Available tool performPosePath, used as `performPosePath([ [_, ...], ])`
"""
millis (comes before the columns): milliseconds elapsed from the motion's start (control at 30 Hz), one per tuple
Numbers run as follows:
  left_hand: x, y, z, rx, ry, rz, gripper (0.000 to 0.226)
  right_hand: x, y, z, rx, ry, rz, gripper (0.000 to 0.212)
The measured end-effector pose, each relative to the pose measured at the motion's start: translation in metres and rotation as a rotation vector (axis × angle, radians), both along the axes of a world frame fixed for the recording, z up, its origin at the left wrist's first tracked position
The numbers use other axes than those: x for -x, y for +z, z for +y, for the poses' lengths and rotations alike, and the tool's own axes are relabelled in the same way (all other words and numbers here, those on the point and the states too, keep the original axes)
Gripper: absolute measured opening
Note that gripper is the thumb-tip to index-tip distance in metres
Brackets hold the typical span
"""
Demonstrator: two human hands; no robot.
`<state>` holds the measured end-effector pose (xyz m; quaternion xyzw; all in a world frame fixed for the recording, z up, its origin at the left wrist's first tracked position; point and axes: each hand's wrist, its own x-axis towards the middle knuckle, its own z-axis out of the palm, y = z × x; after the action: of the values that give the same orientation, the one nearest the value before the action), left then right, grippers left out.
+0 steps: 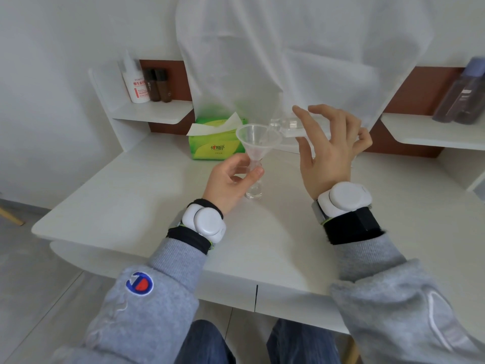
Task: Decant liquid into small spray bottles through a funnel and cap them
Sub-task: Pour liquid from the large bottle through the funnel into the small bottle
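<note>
Head view: L hand point(231, 179) pinches bottle point(254, 191) at the neck, thumb on the near side, fingers curled behind. The bottle base sits on the desk point(157, 206) below the fingertips. Funnel point(258, 139) is seated in the neck, cone just above the thumb. R hand point(330, 151) has fingers spread and curved round a clear source bottle point(284, 124), mouth past the fingertips, at the funnel rim. Bottle prob. light thin plastic, top-heavy w/ funnel and slick if wet, so hold at the neck.
</note>
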<state>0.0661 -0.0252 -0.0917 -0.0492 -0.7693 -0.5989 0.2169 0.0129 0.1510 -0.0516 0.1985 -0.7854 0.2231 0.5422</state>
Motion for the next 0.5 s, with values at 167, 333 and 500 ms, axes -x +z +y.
performPosePath([
  [167,0.0008,-0.0008,-0.0004,0.004,0.004,-0.006,0.027,0.0002,0.0006,-0.0002,0.0,-0.002,-0.006,0.055],
  [333,0.0007,-0.0009,-0.0008,0.011,-0.004,-0.011,0.029,-0.0004,0.0005,-0.0005,-0.003,-0.003,0.0,0.054],
  [500,0.0007,-0.0008,-0.0003,0.001,0.0,-0.007,0.027,-0.0004,0.001,-0.0003,-0.004,-0.005,0.008,0.055],
])
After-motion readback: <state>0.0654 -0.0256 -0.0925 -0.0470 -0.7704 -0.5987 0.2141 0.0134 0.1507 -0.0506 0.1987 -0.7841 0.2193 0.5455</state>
